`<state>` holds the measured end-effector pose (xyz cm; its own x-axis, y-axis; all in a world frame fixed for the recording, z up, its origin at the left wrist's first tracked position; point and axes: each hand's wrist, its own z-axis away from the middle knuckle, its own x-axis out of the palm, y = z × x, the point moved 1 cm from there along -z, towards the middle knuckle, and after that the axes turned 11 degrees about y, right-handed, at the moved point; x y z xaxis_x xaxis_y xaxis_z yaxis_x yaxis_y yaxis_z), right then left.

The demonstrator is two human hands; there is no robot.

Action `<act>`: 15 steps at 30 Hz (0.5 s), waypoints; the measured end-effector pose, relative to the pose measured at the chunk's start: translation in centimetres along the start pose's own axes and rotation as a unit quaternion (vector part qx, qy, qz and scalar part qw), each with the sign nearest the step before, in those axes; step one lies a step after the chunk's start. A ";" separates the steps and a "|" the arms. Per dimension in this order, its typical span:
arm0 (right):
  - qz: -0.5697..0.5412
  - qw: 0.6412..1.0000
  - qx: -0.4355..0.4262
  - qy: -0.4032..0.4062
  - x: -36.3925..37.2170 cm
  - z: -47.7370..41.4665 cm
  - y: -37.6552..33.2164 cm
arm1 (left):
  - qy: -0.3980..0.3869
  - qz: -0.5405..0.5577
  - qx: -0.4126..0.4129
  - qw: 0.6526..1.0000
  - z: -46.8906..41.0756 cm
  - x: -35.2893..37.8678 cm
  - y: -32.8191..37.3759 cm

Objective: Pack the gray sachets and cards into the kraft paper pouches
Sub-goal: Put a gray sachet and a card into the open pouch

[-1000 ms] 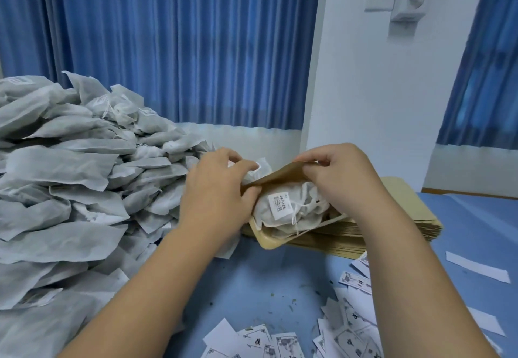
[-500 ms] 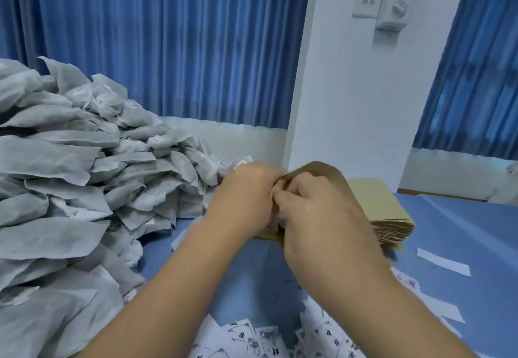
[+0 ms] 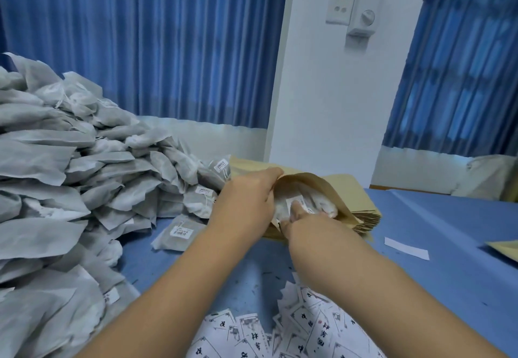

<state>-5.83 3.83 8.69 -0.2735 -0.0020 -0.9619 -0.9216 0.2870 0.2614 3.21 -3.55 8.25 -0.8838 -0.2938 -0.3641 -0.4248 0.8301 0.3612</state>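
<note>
Hands parted: left hand [image 3: 246,203] fingers clamp pouch [image 3: 314,186] rim; right hand [image 3: 311,228] pinches sachet [image 3: 323,207] inside, label unreadable.

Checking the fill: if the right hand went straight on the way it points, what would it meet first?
The gray sachet inside the open kraft pouch, whose mouth the left hand holds. The right hand seems to be touching it, though depth is unclear.

Between the left hand [image 3: 246,203] and right hand [image 3: 311,228], an open pouch [image 3: 314,186] with a sachet [image 3: 316,203] inside. Just behind and beneath, a stack of pouches [image 3: 364,217] on the surface [image 3: 448,287]. Left of the hands, a heap of sachets [image 3: 70,175]; nearer than the hands, scattered cards [image 3: 280,329]; to their right, a paper strip [image 3: 406,248].
</note>
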 end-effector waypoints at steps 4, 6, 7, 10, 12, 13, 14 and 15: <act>0.007 0.999 0.014 -0.041 -0.1 -3.0 -0.3 | 0.061 0.032 0.011 0.998 -0.1 -0.6 0.9; -0.006 0.998 0.018 -0.066 -0.5 -3.7 0.1 | 0.082 0.049 0.024 0.995 -0.2 -0.9 1.7; -0.018 0.999 0.014 -0.042 -0.8 -3.7 0.3 | 0.088 0.053 0.028 0.994 -0.3 -1.0 1.9; -0.067 0.991 -0.001 0.117 -1.7 -2.2 1.2 | 0.078 0.041 0.028 0.996 -0.2 -1.0 2.1; -0.086 0.983 -0.022 0.161 -2.1 -1.1 1.5 | 0.058 0.024 0.013 0.998 0.0 -0.8 1.7; -0.097 0.980 -0.033 0.169 -2.3 -0.5 1.7 | 0.050 0.016 0.005 0.999 0.2 -0.7 1.4; -0.116 0.976 -0.044 0.181 -2.5 0.0 1.7 | 0.043 0.008 -0.002 0.999 0.3 -0.6 1.1; -0.138 0.969 -0.057 0.198 -2.6 0.7 1.9 | 0.038 0.000 -0.008 0.999 0.4 -0.5 0.8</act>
<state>-6.66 4.99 11.58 -0.0750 -0.4373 -0.8962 -0.9929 0.1156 0.0267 3.35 -2.51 8.33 -0.8959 -0.3291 -0.2983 -0.4271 0.8229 0.3748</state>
